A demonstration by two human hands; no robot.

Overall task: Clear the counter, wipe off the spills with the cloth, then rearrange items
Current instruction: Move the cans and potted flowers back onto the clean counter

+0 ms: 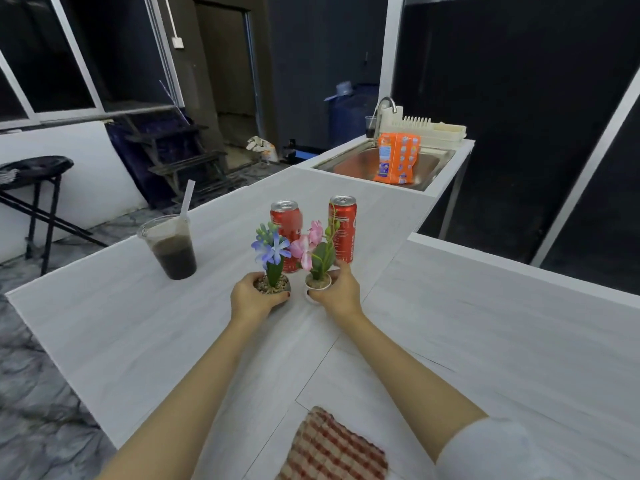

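Pale wood-grain worktop [138, 323], matte finish. Centre frame: left grip [254, 299] curls round a small pebble-topped pot [273, 287] w/ blue fabric flower; right grip [337, 289] wraps a round white pot [313, 289] w/ pink bloom. Glossy left red can [287, 220] & right red can [344, 226] stand just behind. Woven red-check cloth [332, 448] lies bottom centre.

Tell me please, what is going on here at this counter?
A person is at a white counter, holding a small pot in each hand. The left hand grips the pot with blue flowers; the right hand holds the white pot with pink flowers. Two red cans stand upright just behind them, and a plastic cup of dark drink stands further left. A checked cloth lies untouched at the near edge.
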